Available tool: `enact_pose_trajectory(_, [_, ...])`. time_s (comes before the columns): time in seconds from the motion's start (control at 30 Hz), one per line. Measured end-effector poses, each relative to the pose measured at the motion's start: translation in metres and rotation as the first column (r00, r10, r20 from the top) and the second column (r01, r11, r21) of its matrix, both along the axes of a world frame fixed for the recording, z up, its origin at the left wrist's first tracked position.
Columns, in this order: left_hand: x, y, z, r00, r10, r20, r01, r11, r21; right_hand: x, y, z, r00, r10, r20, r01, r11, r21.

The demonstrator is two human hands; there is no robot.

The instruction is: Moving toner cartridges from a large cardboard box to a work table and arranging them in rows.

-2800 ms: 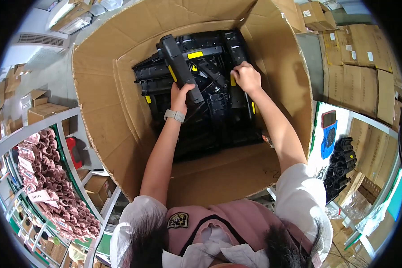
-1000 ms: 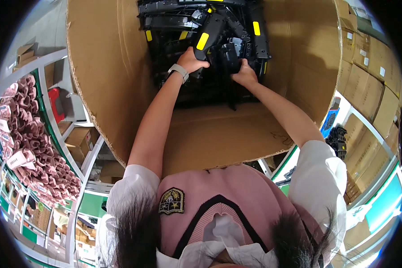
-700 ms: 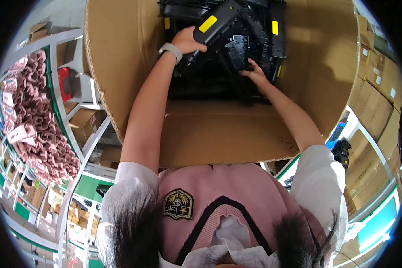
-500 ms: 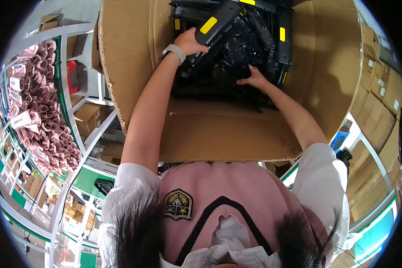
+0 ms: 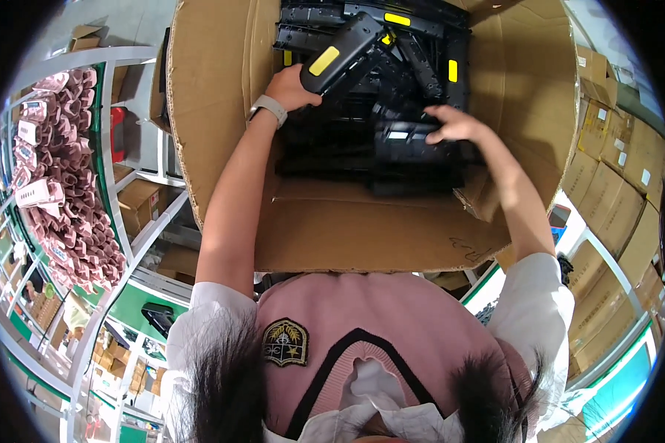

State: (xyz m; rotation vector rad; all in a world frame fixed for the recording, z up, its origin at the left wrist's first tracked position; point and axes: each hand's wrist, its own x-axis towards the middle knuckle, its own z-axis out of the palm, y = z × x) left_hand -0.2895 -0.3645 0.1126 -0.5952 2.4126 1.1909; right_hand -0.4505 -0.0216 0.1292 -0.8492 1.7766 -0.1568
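Your left hand [image 5: 292, 87] is clamped around the lower end of a black handheld tool [image 5: 345, 52] with a yellow patch on its body. The tool is lifted clear of the stack and runs from that hand toward 1 o'clock. A pale wristband [image 5: 268, 109] sits on that wrist.

Your right hand [image 5: 454, 123] lies at 3 o'clock from the left, well apart from it. Its fingers are spread and pressed onto the black parts [image 5: 391, 144] packed below; whether they grip anything cannot be told. The lifted tool sits at 10 o'clock from this hand, not touching it.

Both hands work inside a large open cardboard box [image 5: 362, 236], which fills the upper frame. More black pieces with yellow marks lie stacked toward 12 o'clock within it.

At 9 o'clock stands a metal shelf rack [image 5: 129, 221] holding smaller cartons, with rows of pink packets [image 5: 59, 192] beyond. At 3 o'clock, stacked brown cartons [image 5: 613, 177] line the edge.
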Motion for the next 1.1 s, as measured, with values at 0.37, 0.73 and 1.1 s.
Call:
enact_pose_trajectory(0.37, [0.01,0.014,-0.005,0.835,0.545,-0.075,-0.455,0.76,0.464,-0.042,-0.02,0.063,0.74,-0.609,0.286,0.667,0.719,-0.195])
enact_pose_trajectory(0.73, [0.021,-0.012,-0.017,0.798,0.584,-0.148,-0.545,0.804,0.238,0.051,-0.031,-0.075,0.996,-0.012,-0.092,-0.007,0.98,-0.198])
enact_pose_trajectory(1.1, [0.018,-0.016,-0.015,0.808,0.563,-0.171,-0.511,0.816,0.272,-0.002,-0.028,-0.02,0.972,-0.236,0.022,0.231,0.924,-0.304])
